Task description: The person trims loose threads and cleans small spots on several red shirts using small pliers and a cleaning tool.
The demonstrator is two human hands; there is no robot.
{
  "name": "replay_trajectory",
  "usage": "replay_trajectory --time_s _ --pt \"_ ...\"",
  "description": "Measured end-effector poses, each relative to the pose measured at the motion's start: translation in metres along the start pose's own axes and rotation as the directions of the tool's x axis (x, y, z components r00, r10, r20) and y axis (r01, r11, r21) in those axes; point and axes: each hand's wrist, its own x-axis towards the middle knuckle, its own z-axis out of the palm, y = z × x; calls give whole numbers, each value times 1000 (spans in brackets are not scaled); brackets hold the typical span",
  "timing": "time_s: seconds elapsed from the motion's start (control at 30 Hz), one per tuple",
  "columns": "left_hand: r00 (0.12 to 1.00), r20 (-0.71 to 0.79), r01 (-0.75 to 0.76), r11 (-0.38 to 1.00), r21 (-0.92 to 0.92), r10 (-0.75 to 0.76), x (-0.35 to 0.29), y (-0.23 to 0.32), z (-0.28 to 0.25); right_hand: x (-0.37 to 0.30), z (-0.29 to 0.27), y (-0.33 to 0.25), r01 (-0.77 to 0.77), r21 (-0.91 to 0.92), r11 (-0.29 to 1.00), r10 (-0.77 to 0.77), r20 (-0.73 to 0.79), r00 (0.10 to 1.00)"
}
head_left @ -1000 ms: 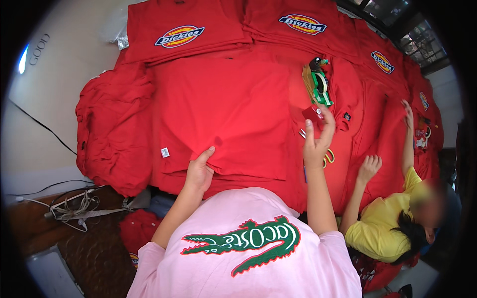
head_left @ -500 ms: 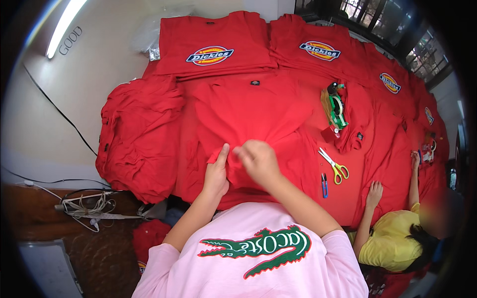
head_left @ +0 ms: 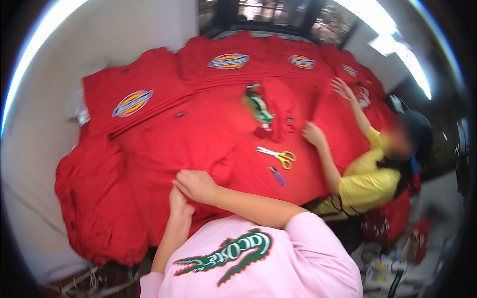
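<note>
A red T-shirt lies spread in front of me, a small dark neck label at its far end. My left hand is closed at its near edge, with the fingertips partly hidden behind my right hand. My right hand is curled shut against the left one, over the same cloth; what its fingers pinch is hidden. To the right of the shirt lie yellow-handled scissors with the blades pointing left. Just below them are small thread snips with a blue-purple handle.
A green tape dispenser stands beyond the scissors. Folded red shirts with an oval badge line the back; a crumpled red heap is at left. On the right, a co-worker in a yellow shirt has both hands over red cloth.
My view has swung to the right, blurring the picture. My right hand has come down against the left one. The co-worker's far hand has lifted, fingers spread.
</note>
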Motion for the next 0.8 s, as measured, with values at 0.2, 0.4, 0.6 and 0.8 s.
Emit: replay_trajectory --time_s 0.2,0.4,0.6,0.8 --pt "902 430 101 989 -108 -46 40 -9 -89 -21 2 -55 262 6 965 -262 34 964" --pt "982 97 165 986 -10 -164 12 -4 -27 -24 35 2 -139 32 990 142 -237 961" --pt "958 110 265 964 16 -265 13 -20 -23 -32 19 4 -79 -99 992 66 -126 990" --pt "937 147 -343 767 543 316 51 -74 -102 -47 18 -31 92 -149 984 -89 32 996"
